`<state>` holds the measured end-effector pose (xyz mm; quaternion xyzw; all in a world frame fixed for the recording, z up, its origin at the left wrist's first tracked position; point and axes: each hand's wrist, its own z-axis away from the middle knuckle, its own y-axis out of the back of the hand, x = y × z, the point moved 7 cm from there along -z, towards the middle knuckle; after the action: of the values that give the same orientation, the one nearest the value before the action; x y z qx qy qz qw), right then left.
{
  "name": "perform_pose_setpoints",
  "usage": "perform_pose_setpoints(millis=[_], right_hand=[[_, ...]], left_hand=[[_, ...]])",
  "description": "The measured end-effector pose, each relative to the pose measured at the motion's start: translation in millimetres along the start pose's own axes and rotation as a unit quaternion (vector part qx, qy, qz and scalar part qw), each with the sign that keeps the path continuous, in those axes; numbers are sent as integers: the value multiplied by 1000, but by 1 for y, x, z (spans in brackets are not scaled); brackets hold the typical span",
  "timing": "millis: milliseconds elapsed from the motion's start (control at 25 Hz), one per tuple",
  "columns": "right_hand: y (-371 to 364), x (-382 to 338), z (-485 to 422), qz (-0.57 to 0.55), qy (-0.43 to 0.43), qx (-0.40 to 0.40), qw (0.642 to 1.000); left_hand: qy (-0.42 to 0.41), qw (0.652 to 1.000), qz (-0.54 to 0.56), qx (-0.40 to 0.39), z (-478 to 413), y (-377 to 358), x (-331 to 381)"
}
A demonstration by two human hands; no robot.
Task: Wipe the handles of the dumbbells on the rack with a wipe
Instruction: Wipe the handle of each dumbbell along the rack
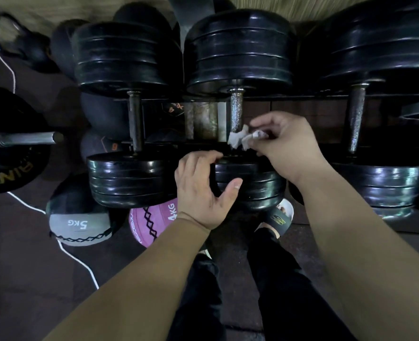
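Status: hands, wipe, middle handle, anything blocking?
Right hand pinches wipe at near end of middle dumbbell handle. Left hand grips that dumbbell's near plates. Rest of handle bare, nothing blocking it.

Catalogued on the floor, below-left of the left hand: grey medicine ball marked 5KG, pink medicine ball marked 4KG, white cord. A gold-lettered weight plate is found far left. A black sandal is noted below the right hand.

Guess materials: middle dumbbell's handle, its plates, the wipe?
The handle looks like chromed steel: bright, glinting knurling. The plates are black and semi-glossy, rubber-coated or painted iron; can't tell which. The wipe, pinched by the right hand, looks like matte white crumpled tissue paper.
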<state>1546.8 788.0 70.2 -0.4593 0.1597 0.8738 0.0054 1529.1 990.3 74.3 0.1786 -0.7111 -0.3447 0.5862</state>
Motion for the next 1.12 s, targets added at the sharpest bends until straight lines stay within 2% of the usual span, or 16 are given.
perform_pose_setpoints(millis=[120, 200, 280, 400, 520, 600, 680, 720, 800, 960, 1120], right_hand=[[-2, -22, 28, -66, 38, 30, 997], [-7, -33, 43, -88, 56, 31, 994], [-16, -41, 54, -81, 68, 40, 994], [-27, -50, 67, -64, 79, 87, 991], [-42, -54, 74, -26, 101, 119, 987], [-51, -58, 75, -8, 121, 124, 985], [-57, -61, 77, 42, 147, 131, 980], [-58, -58, 78, 87, 157, 145, 973], [-58, -41, 81, 183, 162, 186, 952], [-66, -10, 86, 242, 176, 248, 921], [-69, -5, 91, 266, 236, 271, 894]], left_hand=[[82, 986, 144, 10, 1, 5, -5], [131, 958, 251, 40, -7, 16, -6], [145, 937, 313, 49, -19, 30, -2], [126, 929, 348, -2, -33, 42, 4], [154, 904, 391, -75, -45, 48, 0], [187, 888, 409, -97, -57, 53, -8], [247, 852, 442, -132, -68, 48, -16], [271, 849, 430, -148, -74, 45, -19], [291, 874, 349, -170, -88, 38, -30], [302, 913, 225, -157, -119, 21, -55], [301, 903, 245, -183, -132, -4, -50]])
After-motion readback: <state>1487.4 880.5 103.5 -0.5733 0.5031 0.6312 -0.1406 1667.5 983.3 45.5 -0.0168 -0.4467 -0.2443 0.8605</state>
